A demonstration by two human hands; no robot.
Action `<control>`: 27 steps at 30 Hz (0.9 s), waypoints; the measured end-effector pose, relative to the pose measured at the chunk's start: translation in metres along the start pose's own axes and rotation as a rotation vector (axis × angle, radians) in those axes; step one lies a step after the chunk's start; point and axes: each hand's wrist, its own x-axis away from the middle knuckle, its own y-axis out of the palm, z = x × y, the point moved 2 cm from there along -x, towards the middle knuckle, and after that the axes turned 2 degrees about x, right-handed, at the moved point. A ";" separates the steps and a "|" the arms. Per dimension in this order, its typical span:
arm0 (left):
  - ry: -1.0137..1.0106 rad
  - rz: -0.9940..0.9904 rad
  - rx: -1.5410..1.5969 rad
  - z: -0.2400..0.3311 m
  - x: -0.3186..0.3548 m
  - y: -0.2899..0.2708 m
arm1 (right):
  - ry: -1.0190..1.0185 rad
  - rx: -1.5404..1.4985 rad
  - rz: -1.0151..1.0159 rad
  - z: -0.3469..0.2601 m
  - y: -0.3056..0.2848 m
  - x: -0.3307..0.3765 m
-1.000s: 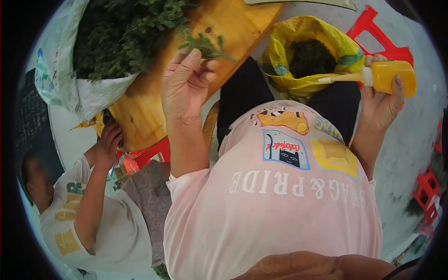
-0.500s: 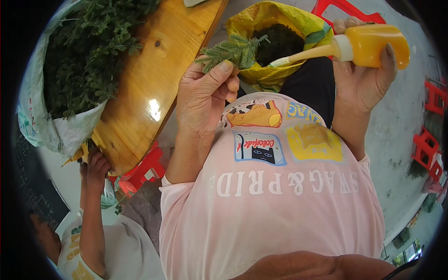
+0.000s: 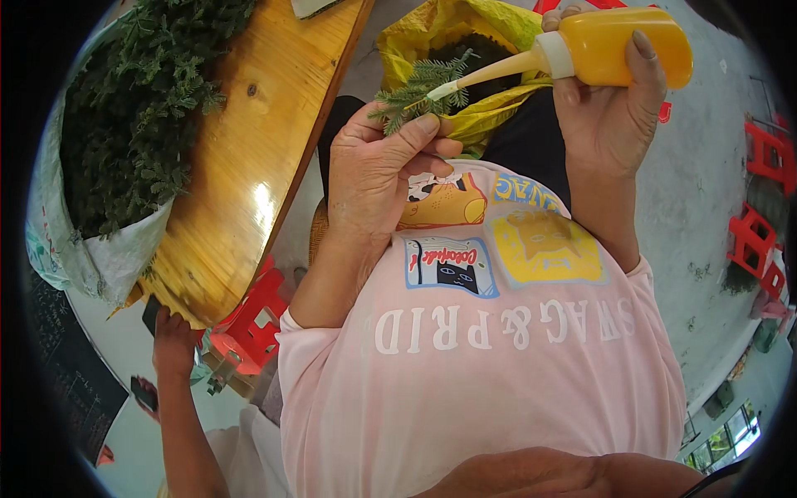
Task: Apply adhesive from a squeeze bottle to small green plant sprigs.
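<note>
The green sprig [image 3: 419, 87] is pinched in the left hand [image 3: 378, 170], just above the yellow bag [image 3: 490, 120]; the right hand [image 3: 610, 116] grips a yellow squeeze bottle [image 3: 618, 46] (nozzle touching the sprig, likely to dab it); hands apart.

Wearing a pale pink short-sleeved T-shirt [image 3: 490, 373], loose and softly creased across the front. Showing a row of large white block letters running across the chest, upside down from this view. Carrying several printed patches above the lettering: a blue-bordered rectangle with a black cat, a yellow square with an orange cartoon animal, an orange cartoon figure, and a smaller blue patch with yellow letters. Ending in short sleeves above the elbows, leaving both forearms bare. Wearing dark black trousers [image 3: 531, 141] below the shirt hem. Left hand [image 3: 378, 178] and right hand [image 3: 606, 116] both bare, without gloves or rings showing.
</note>
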 end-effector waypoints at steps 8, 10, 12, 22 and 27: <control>-0.019 -0.024 0.008 -0.002 -0.003 0.000 | 0.025 0.043 0.000 0.006 -0.001 0.000; -0.021 -0.030 0.017 -0.002 -0.003 0.000 | 0.032 0.047 0.009 0.005 -0.003 0.000; -0.021 -0.026 0.013 -0.002 -0.003 0.001 | 0.031 0.059 -0.027 0.005 -0.003 -0.001; -0.026 -0.003 -0.020 -0.005 -0.005 0.000 | -0.001 0.070 -0.023 -0.001 -0.011 -0.001; -0.030 -0.004 -0.026 -0.007 -0.006 -0.002 | -0.018 0.122 -0.066 -0.004 -0.021 -0.004</control>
